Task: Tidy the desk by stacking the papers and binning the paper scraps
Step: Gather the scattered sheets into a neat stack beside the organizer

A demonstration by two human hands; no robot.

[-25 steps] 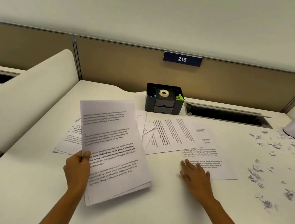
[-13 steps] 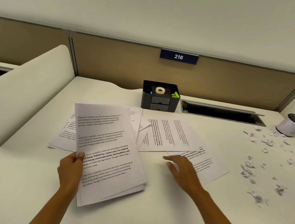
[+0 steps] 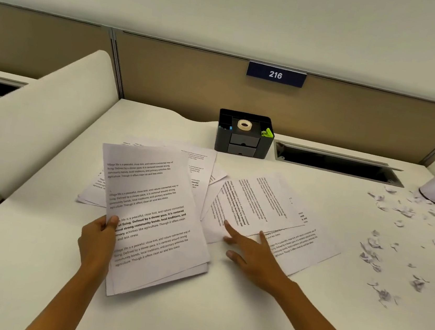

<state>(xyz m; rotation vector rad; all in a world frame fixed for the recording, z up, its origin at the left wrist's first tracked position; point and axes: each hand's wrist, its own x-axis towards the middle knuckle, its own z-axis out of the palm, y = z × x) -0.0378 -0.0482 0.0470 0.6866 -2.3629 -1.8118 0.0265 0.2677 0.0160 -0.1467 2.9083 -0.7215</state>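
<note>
while the left hand (image 3: 97,238) pinches the gathered stack (image 3: 154,220) by its edge to hold the sheets together, the right hand (image 3: 252,254) lies flat and spread on a loose sheet (image 3: 255,205) on the tabletop (image 3: 219,318), likely to drag it over.

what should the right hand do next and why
Probably slide the loose sheet toward the stack and add it on top. The right hand rests open on that sheet, the left hand grips the stack by its edge, and more sheets lie spread on the desk.
</note>
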